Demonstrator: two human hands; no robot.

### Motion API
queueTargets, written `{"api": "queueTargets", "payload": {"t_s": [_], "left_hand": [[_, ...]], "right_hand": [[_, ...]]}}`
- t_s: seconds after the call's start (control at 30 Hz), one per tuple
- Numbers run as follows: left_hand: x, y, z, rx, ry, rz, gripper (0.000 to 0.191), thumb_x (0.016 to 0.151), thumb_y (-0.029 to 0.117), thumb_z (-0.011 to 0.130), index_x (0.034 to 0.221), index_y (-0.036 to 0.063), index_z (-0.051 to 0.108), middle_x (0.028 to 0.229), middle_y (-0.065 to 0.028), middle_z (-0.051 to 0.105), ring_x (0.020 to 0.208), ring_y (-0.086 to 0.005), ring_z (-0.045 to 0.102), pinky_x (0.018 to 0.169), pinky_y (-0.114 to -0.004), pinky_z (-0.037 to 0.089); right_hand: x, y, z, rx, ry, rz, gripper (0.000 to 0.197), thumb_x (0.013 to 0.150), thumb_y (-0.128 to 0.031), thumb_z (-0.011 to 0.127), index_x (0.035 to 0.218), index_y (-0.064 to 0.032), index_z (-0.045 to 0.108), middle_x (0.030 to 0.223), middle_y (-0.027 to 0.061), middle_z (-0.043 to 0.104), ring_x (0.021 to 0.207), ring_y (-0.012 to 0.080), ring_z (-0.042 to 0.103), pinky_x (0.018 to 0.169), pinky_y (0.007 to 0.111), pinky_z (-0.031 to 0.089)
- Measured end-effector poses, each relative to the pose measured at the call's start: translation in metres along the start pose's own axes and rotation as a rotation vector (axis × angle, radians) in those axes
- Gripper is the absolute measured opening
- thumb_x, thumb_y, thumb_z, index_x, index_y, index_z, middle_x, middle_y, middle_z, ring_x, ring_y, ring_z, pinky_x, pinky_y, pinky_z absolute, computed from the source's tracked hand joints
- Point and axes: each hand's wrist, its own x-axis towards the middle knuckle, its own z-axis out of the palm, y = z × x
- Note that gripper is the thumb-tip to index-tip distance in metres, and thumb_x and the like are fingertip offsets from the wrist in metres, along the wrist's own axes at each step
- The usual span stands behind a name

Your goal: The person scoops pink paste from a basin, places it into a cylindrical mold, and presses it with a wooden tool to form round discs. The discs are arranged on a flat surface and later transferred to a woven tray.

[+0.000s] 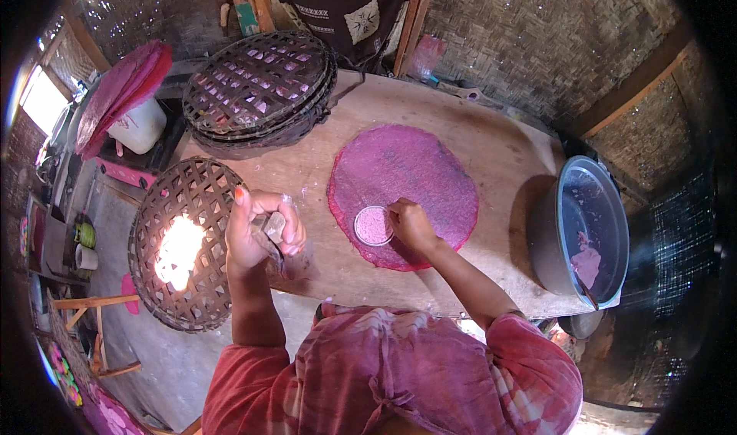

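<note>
A round stack of thin magenta sheets [403,158] lies on the wooden table. Near the stack's front left edge sits a shallow ring mould [374,226], with pale pink paste inside its rim. My right hand [410,223] pinches the right side of that ring. Raised at the table's front left, my left hand [262,227] curls its fingers around a small tool [275,226] with a pale blunt end. My fingers hide much of this tool, so its exact kind is unclear. Bits of pale residue cling to the left fingers.
A round woven bamboo tray [216,262] overhangs the table's left edge in bright sun. Behind it are stacked bamboo trays [259,89]. A deep plastic basin [599,204] with pink paste [586,265] stands at the right. More magenta sheets [124,98] rest atop a white container [141,127].
</note>
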Motion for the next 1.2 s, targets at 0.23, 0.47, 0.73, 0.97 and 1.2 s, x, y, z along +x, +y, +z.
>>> {"api": "queueTargets", "payload": {"t_s": [0.23,0.47,0.73,0.97,1.2], "left_hand": [[-0.002,-0.001,0.000,0.018,0.007,0.011,0.085,0.096,0.069,0.018,0.065,-0.0024,0.051,0.051,-0.0107,0.048,0.045,-0.0203,0.046,0.048,-0.033,0.040],[-0.004,-0.001,-0.002,0.024,-0.019,0.029,0.085,0.096,0.069,0.019,0.065,-0.0026,0.051,0.051,-0.0113,0.048,0.046,-0.0208,0.047,0.047,-0.033,0.039],[-0.007,-0.002,-0.005,-0.017,-0.013,0.034,0.084,0.097,0.068,0.018,0.065,-0.0025,0.051,0.052,-0.0115,0.048,0.046,-0.0207,0.046,0.047,-0.033,0.039],[-0.011,-0.001,-0.008,-0.006,-0.008,0.064,0.084,0.097,0.069,0.018,0.066,-0.0024,0.051,0.051,-0.0108,0.047,0.045,-0.0209,0.046,0.048,-0.033,0.039],[-0.003,-0.005,-0.007,0.018,0.056,0.058,0.086,0.096,0.071,0.016,0.066,-0.0022,0.051,0.052,-0.0106,0.046,0.046,-0.0209,0.046,0.049,-0.034,0.040]], "right_hand": [[-0.002,-0.003,-0.002,0.013,0.002,0.030,0.008,0.080,-0.004,0.064,0.083,0.0038,0.067,0.083,0.0223,0.064,0.076,0.0404,0.063,0.068,0.046,0.052],[0.000,-0.002,-0.003,0.004,0.011,0.001,0.009,0.081,-0.005,0.065,0.084,0.0031,0.068,0.082,0.0221,0.064,0.076,0.0398,0.064,0.069,0.046,0.052],[0.001,-0.005,-0.006,0.084,0.048,0.030,0.009,0.080,-0.005,0.064,0.086,0.0009,0.068,0.085,0.0225,0.063,0.077,0.0423,0.063,0.070,0.049,0.052],[-0.019,0.024,-0.049,0.014,0.192,0.168,0.011,0.082,-0.004,0.064,0.089,-0.0004,0.070,0.084,0.0216,0.065,0.077,0.0404,0.064,0.069,0.047,0.051],[-0.061,0.038,-0.043,0.008,0.066,0.194,0.010,0.080,-0.004,0.062,0.087,-0.0010,0.069,0.084,0.0207,0.064,0.079,0.0399,0.063,0.071,0.047,0.051]]}}
